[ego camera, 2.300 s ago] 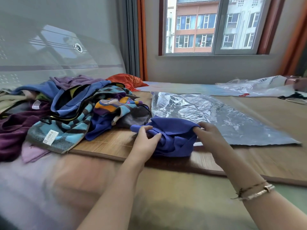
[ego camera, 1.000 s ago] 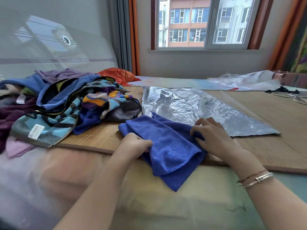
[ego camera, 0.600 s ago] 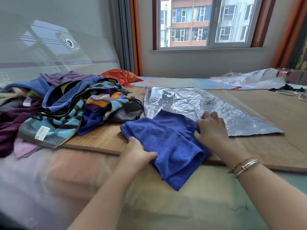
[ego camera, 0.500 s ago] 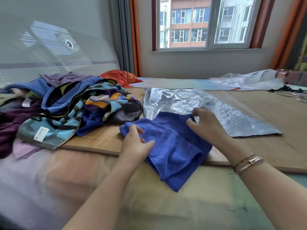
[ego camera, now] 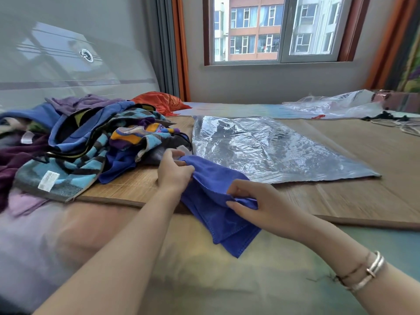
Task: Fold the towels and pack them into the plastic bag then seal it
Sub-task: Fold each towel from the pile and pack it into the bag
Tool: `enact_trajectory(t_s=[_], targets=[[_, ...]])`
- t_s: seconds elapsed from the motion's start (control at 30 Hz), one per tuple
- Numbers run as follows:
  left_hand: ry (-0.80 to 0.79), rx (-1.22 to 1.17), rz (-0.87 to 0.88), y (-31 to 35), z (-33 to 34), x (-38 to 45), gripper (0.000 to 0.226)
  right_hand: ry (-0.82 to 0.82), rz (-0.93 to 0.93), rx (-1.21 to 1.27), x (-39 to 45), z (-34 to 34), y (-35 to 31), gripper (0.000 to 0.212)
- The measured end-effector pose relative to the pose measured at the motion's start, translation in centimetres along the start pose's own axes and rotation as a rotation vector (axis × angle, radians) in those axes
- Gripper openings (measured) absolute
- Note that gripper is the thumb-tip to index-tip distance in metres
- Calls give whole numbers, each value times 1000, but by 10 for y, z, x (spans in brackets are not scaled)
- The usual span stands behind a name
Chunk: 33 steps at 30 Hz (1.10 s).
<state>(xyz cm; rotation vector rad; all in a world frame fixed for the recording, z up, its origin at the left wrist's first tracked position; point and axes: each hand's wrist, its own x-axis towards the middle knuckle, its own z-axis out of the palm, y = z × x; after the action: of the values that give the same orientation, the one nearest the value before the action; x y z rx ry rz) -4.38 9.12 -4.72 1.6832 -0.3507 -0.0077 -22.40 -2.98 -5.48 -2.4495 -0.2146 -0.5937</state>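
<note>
While pinched at two edges, blue microfibre towel (ego camera: 213, 196) is held by left hand (ego camera: 173, 171) and right hand (ego camera: 256, 206) | draped over bamboo mat (ego camera: 354, 196) edge | clear plastic bag (ego camera: 268, 148) laid flat behind | towel pile (ego camera: 75, 142) left | window (ego camera: 277, 30) beyond

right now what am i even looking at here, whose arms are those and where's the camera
There is no machine: these are a person's two bare arms, filmed by a wide-angle camera worn on their head, looking forward and down. The left hand and the right hand each grip the blue towel, which lies partly folded over the edge of a bamboo mat. Beyond it a clear plastic bag lies flat on the mat. To the left sits a pile of unfolded towels. A window is behind.
</note>
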Motion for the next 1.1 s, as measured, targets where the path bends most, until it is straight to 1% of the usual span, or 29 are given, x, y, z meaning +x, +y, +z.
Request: enact_trajectory(t_s=[0.03,0.1,0.13,0.17,0.2,0.27,0.33,0.4,0.5,0.6,0.67,0.73,0.77,0.8,0.87,0.97,1.03,1.1], targets=[[16,83,56,-3,-3,-2,28,5,-4,1,-2,-1,1,10],[-15,226,102,-12,-9,-10,27,3,5,5,-6,-3,6,5],[-41,280,88,-17,-11,-13,30,-24,20,7,-8,-3,9,7],[-57,317,57,-23,-14,-13,31,-63,31,-9,-11,-3,11,15],[-58,333,22,-27,-16,-13,32,-103,23,-55,-13,-2,14,23],[-36,341,6,-28,-18,-12,29,-144,-31,-197,-18,-2,17,35],[-8,396,49,-24,-20,-13,22,-138,-90,-356,-20,-2,18,41],[-24,464,100,-22,-22,-17,19,-140,-115,-502,-21,-4,19,44],[-78,483,93,-23,-23,-20,13,-124,-145,-649,-22,-5,21,42],[-83,452,64,-21,-23,-23,10,-10,-206,-753,-23,-9,19,27],[-58,434,67,-20,-23,-24,19,104,-216,-725,-24,-16,19,22],[-31,417,54,-19,-22,-25,28,224,-152,-629,-26,-26,25,20],[-26,419,47,-19,-21,-25,28,258,-106,-598,-27,-31,32,24],[-30,434,44,-19,-20,-25,25,264,-52,-599,-28,-33,39,29],[-49,506,64,-20,-17,-25,15,202,24,-653,-31,-33,48,37],[-39,561,113,-22,-17,-25,7,118,-7,-681,-34,-25,42,39],[-6,558,116,-24,-17,-20,16,118,-46,-630,-30,-19,30,39],[-4,519,46,-22,-16,-12,26,97,-99,-613,-26,-10,22,34]])
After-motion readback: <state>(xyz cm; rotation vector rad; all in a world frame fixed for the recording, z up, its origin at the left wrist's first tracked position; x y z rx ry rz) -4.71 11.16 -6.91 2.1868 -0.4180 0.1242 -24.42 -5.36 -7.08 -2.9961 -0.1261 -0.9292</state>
